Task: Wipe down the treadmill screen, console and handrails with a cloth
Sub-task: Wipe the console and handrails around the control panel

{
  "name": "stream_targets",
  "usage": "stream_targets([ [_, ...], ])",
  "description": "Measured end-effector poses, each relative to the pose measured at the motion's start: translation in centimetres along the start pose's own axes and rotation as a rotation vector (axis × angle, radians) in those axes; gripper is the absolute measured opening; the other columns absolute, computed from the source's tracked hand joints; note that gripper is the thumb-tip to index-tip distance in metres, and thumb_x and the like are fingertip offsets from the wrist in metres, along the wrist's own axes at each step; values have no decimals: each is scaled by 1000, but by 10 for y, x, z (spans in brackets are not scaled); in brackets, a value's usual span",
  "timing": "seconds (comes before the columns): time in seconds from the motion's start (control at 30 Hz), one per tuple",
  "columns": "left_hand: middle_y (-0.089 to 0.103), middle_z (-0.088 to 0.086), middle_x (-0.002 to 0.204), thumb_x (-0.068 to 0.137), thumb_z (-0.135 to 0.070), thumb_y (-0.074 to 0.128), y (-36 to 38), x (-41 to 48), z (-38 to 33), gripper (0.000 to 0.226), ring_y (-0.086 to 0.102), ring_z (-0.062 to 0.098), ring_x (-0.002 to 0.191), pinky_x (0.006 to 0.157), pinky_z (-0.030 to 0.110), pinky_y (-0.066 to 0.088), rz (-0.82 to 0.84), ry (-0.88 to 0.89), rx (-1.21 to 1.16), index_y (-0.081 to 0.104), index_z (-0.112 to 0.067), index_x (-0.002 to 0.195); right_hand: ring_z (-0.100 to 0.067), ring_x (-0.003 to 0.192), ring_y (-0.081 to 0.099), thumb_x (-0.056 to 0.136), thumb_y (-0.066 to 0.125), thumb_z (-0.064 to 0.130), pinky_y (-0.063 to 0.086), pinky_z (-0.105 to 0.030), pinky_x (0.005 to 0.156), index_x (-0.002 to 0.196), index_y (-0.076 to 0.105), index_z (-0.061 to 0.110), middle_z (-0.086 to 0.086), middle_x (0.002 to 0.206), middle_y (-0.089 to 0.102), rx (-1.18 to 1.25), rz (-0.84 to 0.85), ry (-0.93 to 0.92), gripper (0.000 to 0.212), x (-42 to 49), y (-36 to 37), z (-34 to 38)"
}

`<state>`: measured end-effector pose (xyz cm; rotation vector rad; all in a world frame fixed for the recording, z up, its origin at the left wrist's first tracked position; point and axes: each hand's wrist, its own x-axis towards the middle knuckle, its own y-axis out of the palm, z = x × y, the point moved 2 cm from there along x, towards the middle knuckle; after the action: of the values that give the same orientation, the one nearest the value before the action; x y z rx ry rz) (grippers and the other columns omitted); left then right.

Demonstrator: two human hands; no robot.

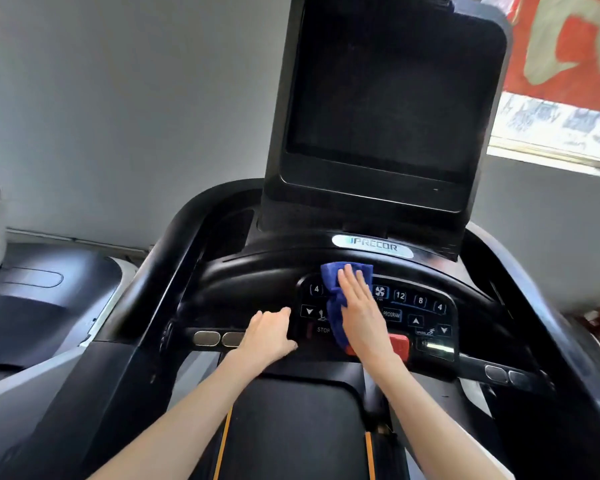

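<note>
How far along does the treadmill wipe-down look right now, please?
Done: cannot tell; the screen is dark with no clear smears. In hand: the right hand presses the cloth flat on the console, while the left hand rests at its front edge. Left: seemingly the handrails, which the cloth is not touching.

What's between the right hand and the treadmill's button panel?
A blue cloth, pressed under the flat right hand onto the button panel, as the head view shows.
</note>
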<state>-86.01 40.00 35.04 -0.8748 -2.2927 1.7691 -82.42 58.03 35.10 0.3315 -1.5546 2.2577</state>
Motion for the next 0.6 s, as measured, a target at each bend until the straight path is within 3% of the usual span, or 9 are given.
stream_targets([
  [0.07, 60, 8, 128, 83, -26, 63, 2, -1, 8, 71, 51, 24, 123, 114, 37, 20, 26, 24, 25, 30, -13, 145, -32, 140, 24, 89, 43, -5, 14, -33, 116, 136, 43, -3, -15, 146, 38, 11, -87, 260, 47, 10, -12, -25],
  [0.13, 54, 3, 136, 83, -20, 61, 1, -3, 17, 80, 46, 20, 128, 117, 39, 13, 49, 41, 7, 18, -24, 151, -39, 130, 39, 90, 46, 5, 21, -42, 113, 125, 54, -4, -18, 132, 53, -12, -129, 300, 37, 22, -14, -16],
  [0.2, 49, -2, 141, 84, -14, 57, 3, -4, 26, 80, 42, 18, 132, 116, 43, 14, 47, 28, 3, 16, -33, 150, -35, 111, 50, 85, 46, 16, 32, -46, 104, 108, 62, 5, -10, 110, 63, 11, -71, 139, 30, 29, -5, 21],
  [0.27, 48, -4, 142, 84, -11, 52, 2, -6, 34, 75, 42, 18, 133, 114, 43, 18, -7, -22, 46, 21, -33, 149, -27, 111, 46, 81, 48, 20, 29, -45, 106, 103, 63, 11, -3, 105, 64, 43, 24, -50, 28, 24, 15, 59],
  [0.37, 53, -2, 137, 87, -11, 49, 2, -10, 50, 58, 47, 20, 128, 112, 39, 22, -69, -122, 55, 36, -25, 142, -22, 127, 45, 78, 55, 28, 18, -39, 113, 115, 64, 14, 3, 119, 64, -141, 153, -328, 41, -13, 53, 86],
  [0.43, 55, -1, 135, 89, -14, 50, 2, -12, 63, 50, 49, 21, 126, 111, 35, 28, -89, -161, -29, 44, -23, 138, -20, 134, 38, 76, 63, 27, 16, -41, 114, 131, 54, 16, 4, 135, 54, -247, 213, -399, 57, -45, 61, 81],
  [0.6, 59, 2, 131, 85, -11, 54, 8, -12, 67, 51, 52, 28, 122, 103, 39, 41, -108, -176, -204, 49, -23, 134, -20, 142, 20, 86, 41, 18, 15, -42, 115, 149, 22, 22, 8, 155, 22, -422, 222, -582, 65, -94, 53, 40],
])
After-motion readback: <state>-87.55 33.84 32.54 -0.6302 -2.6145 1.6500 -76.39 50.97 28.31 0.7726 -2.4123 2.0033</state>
